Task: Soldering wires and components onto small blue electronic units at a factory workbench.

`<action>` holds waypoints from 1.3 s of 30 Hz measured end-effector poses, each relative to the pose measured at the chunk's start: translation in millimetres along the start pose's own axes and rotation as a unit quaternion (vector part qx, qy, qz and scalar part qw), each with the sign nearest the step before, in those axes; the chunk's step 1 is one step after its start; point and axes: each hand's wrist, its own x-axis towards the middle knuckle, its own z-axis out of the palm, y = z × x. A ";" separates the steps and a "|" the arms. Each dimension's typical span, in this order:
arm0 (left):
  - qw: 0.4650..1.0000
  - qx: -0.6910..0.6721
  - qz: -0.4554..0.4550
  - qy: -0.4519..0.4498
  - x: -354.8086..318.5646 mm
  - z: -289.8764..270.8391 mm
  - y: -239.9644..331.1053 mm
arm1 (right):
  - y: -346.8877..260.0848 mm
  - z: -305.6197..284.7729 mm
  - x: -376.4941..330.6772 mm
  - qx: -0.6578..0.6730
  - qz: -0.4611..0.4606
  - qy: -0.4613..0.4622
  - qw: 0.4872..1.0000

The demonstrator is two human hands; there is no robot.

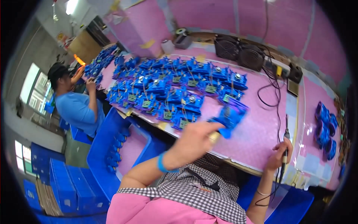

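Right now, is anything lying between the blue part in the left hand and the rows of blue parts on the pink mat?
Nothing visible. The left hand holds the blue part just right of the rows of blue parts, over bare pink mat. The right hand holds a soldering iron well clear.

blue part (230, 116) motion-blurred, left hand (194, 140) fingertips perhaps hidden

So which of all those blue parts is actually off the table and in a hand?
The blurred blue part pinched in the left hand, at the near right end of the spread. The rest lie in rows on the pink table; the right hand holds a soldering iron.
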 end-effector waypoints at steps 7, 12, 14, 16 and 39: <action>0.841 0.468 -0.135 0.236 -10.3 -178.8 -119.9 | -1.3 0.8 6.5 -0.058 0.001 -0.001 0.998; 0.784 0.516 -0.260 0.229 -11.0 -242.3 -274.5 | -11.6 1.1 9.4 -0.052 0.010 -0.003 0.999; 0.824 0.463 -0.227 0.232 -7.1 -247.0 -322.3 | -22.2 -7.1 9.7 -0.027 0.063 0.027 0.997; 0.795 0.529 -0.277 0.106 -2.3 -255.2 -350.1 | -34.5 -7.7 12.7 -0.043 0.056 0.003 0.997; 0.627 -0.727 -0.187 -0.209 4.6 37.9 -65.0 | 36.3 -135.0 138.3 -0.428 -0.164 0.101 0.883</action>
